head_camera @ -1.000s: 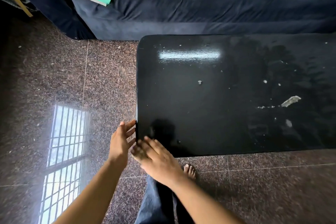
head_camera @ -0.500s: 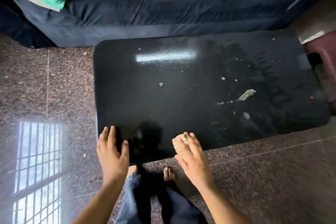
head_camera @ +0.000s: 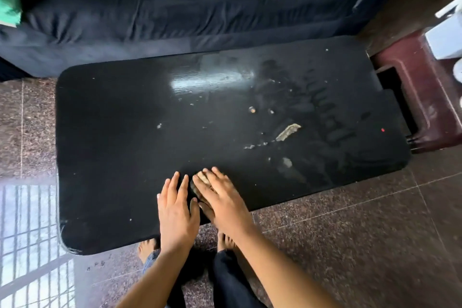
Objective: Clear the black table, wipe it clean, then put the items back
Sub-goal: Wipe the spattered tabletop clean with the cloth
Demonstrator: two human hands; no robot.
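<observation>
Merely pressed under the flat right hand (head_camera: 222, 197), left hand (head_camera: 176, 210) also flat, the pale crumpled wad (head_camera: 202, 177) could be slid off the glossy black tabletop (head_camera: 112, 132).

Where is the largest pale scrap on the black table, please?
In the head view, the pale scrap lies right of centre on the black table, beyond the right hand, toward the maroon stool.
</observation>
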